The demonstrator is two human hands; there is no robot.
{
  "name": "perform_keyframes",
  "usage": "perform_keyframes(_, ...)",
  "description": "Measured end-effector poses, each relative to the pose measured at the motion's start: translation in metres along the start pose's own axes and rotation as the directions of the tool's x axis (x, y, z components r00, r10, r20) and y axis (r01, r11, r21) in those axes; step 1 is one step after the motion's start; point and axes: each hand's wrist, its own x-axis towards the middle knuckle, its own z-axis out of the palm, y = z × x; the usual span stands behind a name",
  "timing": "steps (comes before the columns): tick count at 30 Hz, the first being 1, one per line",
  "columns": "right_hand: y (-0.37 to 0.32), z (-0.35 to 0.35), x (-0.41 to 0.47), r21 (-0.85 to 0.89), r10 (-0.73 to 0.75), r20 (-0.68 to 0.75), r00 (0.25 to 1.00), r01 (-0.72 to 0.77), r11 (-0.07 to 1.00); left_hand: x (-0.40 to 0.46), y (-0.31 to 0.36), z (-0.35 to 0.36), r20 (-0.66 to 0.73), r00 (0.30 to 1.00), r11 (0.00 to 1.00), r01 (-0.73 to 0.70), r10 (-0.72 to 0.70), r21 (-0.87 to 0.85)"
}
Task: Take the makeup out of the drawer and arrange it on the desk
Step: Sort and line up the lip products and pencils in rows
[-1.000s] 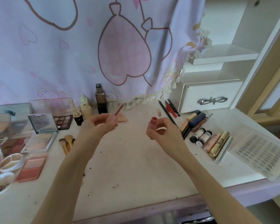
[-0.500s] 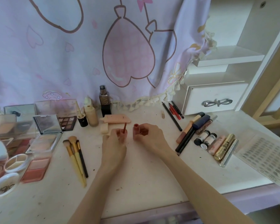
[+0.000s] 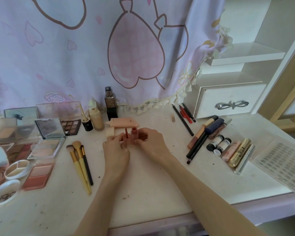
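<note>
Cluttered white surface (image 3: 152, 181). Left hand (image 3: 116, 150) pinches the wand (image 3: 126, 132); right hand (image 3: 152, 144) grips the open lip-gloss tube (image 3: 134, 134). Light, rigid, likely slippery; hold mid-barrel.

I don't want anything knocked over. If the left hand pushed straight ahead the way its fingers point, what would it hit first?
Probably the pale sponge block just beyond the left hand, then the peach tube lying behind it; depth is hard to judge.

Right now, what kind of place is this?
Probably a bedroom makeup desk. Makeup brushes and an eyeshadow palette lie on the desk, with a balloon-print curtain behind.
</note>
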Motion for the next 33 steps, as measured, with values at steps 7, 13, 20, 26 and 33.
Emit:
perform_keyframes(7, 0.0, 0.006, 0.002, -0.054, -0.005, -0.01, 1.0, 0.005, 0.999, -0.001, -0.001, -0.001, -0.033, 0.999, 0.999, 0.036, -0.037, -0.025)
perform_keyframes(13, 0.002, -0.013, -0.012, -0.045, 0.006, -0.056, 0.998, -0.009, 0.999, -0.016, 0.006, -0.008, -0.18, 0.982, 0.989, 0.025, -0.051, -0.142)
perform_keyframes(20, 0.018, -0.085, -0.054, -0.148, -0.064, -0.193, 0.979, 0.036, 0.988, -0.043, 0.041, 0.015, -0.016, 0.921, 0.92, -0.389, 0.388, -0.057)
perform_keyframes(26, 0.049, -0.103, -0.104, -0.343, -0.139, -0.265, 0.954, 0.042, 0.938, -0.058, 0.063, 0.057, 0.238, 0.852, 0.881, -0.471, 0.467, -0.044)
perform_keyframes(33, 0.071, -0.098, -0.122, -0.395, -0.176, -0.351, 0.92, 0.025, 0.918, -0.066, 0.069, 0.07, 0.256, 0.877, 0.905, -0.425, 0.407, 0.017)
